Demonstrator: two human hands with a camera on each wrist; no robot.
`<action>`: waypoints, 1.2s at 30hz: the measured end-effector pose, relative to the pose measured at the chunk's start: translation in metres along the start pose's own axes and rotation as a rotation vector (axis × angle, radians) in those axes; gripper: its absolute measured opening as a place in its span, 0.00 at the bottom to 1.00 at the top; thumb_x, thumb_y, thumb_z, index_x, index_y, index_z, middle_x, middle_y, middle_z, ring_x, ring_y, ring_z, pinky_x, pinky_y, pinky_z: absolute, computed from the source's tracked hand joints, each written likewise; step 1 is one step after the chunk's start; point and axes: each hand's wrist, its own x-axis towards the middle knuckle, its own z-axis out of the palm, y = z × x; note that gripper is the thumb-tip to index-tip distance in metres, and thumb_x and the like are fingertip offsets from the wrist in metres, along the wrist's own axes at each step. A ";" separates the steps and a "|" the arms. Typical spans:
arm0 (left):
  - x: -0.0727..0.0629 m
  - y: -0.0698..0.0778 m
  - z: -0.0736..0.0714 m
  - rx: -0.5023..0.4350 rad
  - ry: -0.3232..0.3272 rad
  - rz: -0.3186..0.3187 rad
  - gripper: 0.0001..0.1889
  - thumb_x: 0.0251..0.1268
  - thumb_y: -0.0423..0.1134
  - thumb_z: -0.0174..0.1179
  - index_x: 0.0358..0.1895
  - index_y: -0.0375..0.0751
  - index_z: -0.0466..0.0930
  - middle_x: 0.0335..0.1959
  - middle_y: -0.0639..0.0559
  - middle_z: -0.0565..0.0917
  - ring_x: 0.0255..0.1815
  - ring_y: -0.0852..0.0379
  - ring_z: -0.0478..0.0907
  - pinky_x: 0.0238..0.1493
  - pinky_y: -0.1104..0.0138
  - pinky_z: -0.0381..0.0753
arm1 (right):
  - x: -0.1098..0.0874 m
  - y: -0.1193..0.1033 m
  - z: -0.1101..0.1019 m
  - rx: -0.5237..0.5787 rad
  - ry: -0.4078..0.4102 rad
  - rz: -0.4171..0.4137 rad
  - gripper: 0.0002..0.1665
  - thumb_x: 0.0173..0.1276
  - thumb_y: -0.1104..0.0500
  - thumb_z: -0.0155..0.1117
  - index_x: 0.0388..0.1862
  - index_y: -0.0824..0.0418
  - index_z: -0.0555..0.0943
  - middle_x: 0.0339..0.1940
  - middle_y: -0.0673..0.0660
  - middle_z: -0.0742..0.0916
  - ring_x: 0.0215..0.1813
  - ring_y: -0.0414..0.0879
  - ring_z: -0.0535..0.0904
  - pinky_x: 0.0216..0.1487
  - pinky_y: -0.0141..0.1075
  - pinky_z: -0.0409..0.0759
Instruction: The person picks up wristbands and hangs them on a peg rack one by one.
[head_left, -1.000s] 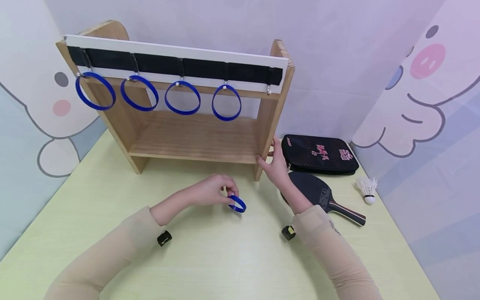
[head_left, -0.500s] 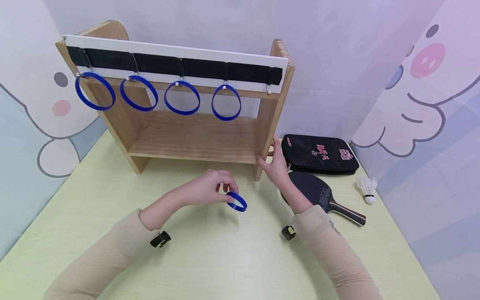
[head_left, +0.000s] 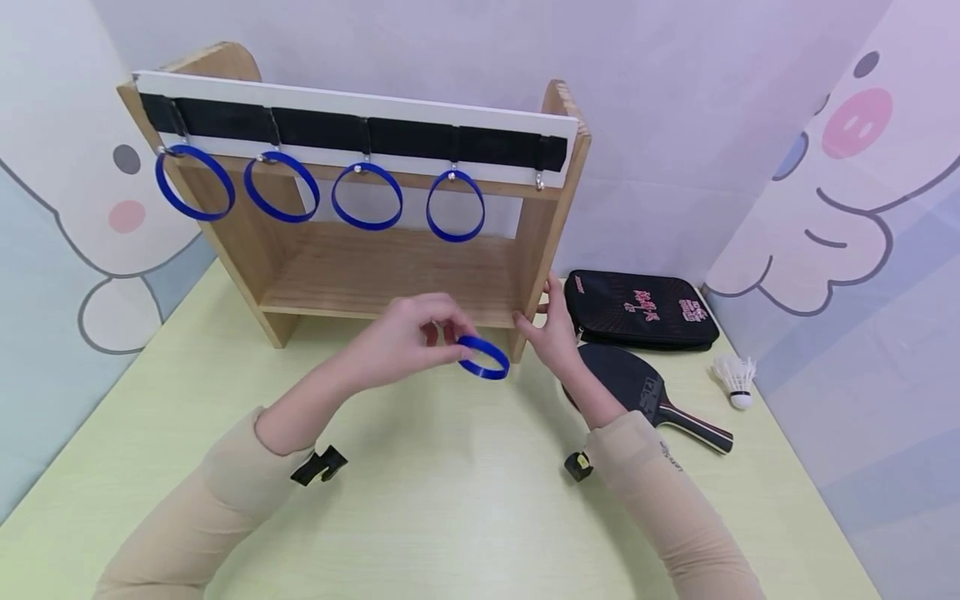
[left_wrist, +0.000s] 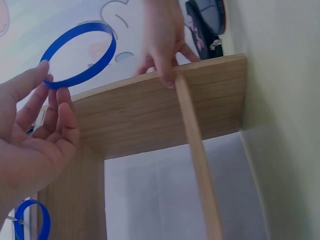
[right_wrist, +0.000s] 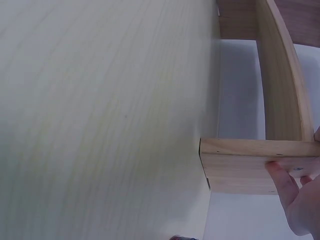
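My left hand (head_left: 405, 337) pinches a blue ring-shaped band (head_left: 486, 375) between thumb and fingers, above the table and in front of the shelf's lower right side. The left wrist view shows the band (left_wrist: 80, 80) held at its edge. My right hand (head_left: 553, 333) grips the right side panel of a wooden shelf (head_left: 390, 267), thumb at the front edge and fingers on the outer face (right_wrist: 240, 165). Along the shelf's top runs a white board with a black strip (head_left: 322, 125) and several metal hooks. Blue bands (head_left: 367, 225) hang from all but the rightmost hook (head_left: 539, 182).
Right of the shelf lie a black zippered case (head_left: 637, 308), a table tennis paddle (head_left: 618, 379) partly behind my right forearm, and a shuttlecock (head_left: 737, 382). Walls with cartoon prints stand behind and at both sides of the pale table (head_left: 450, 508).
My left hand has lifted the blue band off the table, raising it up and slightly right toward the shelf. The right hand stays on the side panel.
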 end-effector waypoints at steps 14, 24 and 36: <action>0.011 0.030 -0.016 -0.276 0.320 -0.060 0.11 0.57 0.37 0.67 0.41 0.39 0.80 0.33 0.50 0.81 0.33 0.54 0.78 0.33 0.70 0.79 | 0.001 0.002 0.000 -0.007 0.007 -0.032 0.49 0.60 0.64 0.67 0.74 0.46 0.52 0.59 0.60 0.73 0.44 0.55 0.79 0.41 0.47 0.81; 0.034 0.037 -0.011 -0.428 0.552 0.101 0.11 0.55 0.31 0.67 0.41 0.32 0.79 0.34 0.47 0.82 0.34 0.52 0.81 0.37 0.68 0.82 | 0.001 0.002 0.001 -0.013 0.035 -0.027 0.48 0.59 0.64 0.65 0.74 0.46 0.52 0.62 0.61 0.73 0.42 0.55 0.78 0.33 0.40 0.79; 0.067 0.034 0.000 -0.533 0.706 0.242 0.12 0.55 0.27 0.65 0.41 0.26 0.77 0.33 0.46 0.81 0.33 0.53 0.83 0.35 0.65 0.84 | 0.001 0.002 0.001 -0.007 0.021 -0.017 0.49 0.60 0.65 0.64 0.74 0.46 0.51 0.63 0.61 0.72 0.43 0.55 0.79 0.34 0.43 0.82</action>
